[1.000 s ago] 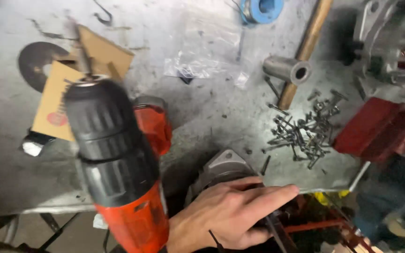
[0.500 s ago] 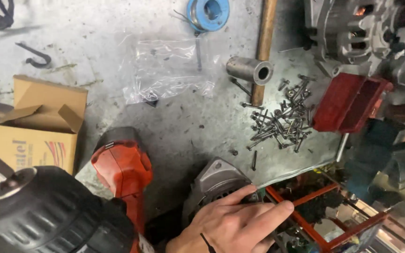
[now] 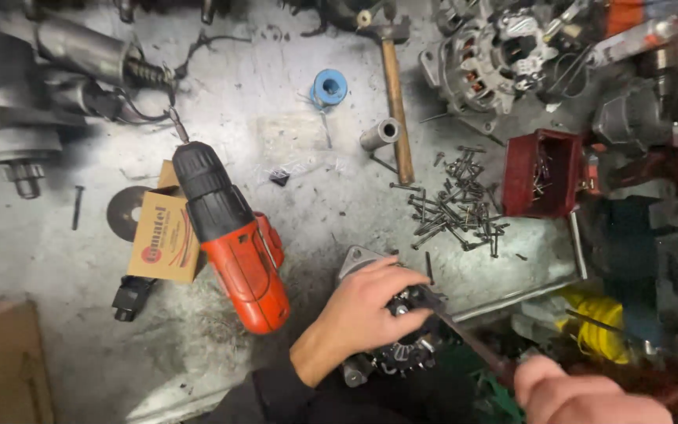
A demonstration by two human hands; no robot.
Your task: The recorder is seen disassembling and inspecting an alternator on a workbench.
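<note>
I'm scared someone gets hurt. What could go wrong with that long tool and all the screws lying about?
The left hand presses on the metal motor part right where the long tool, held by the right hand, touches it. If the tool slips, it might jab the fingers. The loose screws lie close by and could get knocked off the bench.

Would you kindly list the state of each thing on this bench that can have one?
Left hand: palm down, gripping the alternator.
Right hand: closed on a long dark tool's handle.
Grey metal alternator: pinned on the bench edge, tool tip against it.
Long dark tool: slanted, tip at the alternator.
Orange-and-black cordless drill: lying down, unheld.
Red metal box: open, screws inside.
Dark screws: loose, scattered.
Wooden-handled hammer: lying flat.
</note>
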